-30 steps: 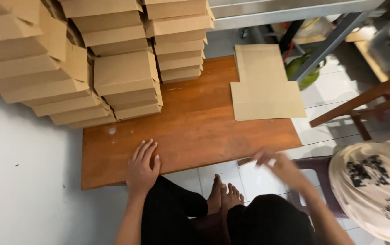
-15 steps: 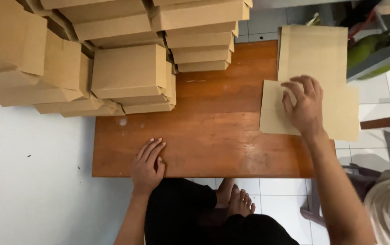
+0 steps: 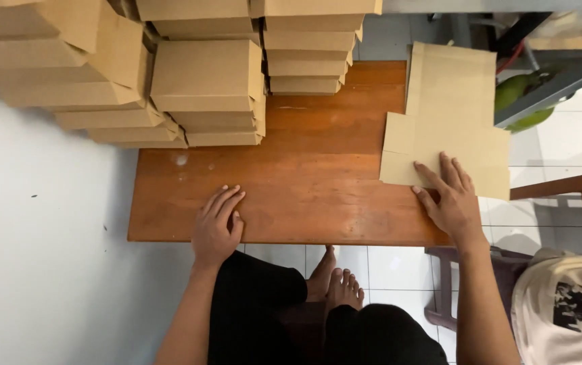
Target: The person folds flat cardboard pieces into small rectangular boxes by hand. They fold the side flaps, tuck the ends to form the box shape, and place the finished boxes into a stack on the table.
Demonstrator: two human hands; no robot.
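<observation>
Now, from the head view, I see the right hand [image 3: 450, 199] spread flat, fingers loosely apart, pressing on the lower edge of a flat cardboard blank [image 3: 450, 128] at the right end of the wooden board [image 3: 318, 176]. Left hand [image 3: 216, 226] lies open, palm down on the board's near edge, gripping nothing. Stacks of folded boxes [image 3: 206, 88] sit behind.

Wooden board [image 3: 318, 182] under boxes [image 3: 210, 88], flat cardboard [image 3: 450, 128].

Upper ends of the stacked cardboard boxes [image 3: 206, 74] beyond the top edge, green object [image 3: 522, 94] half behind a shelf.
</observation>
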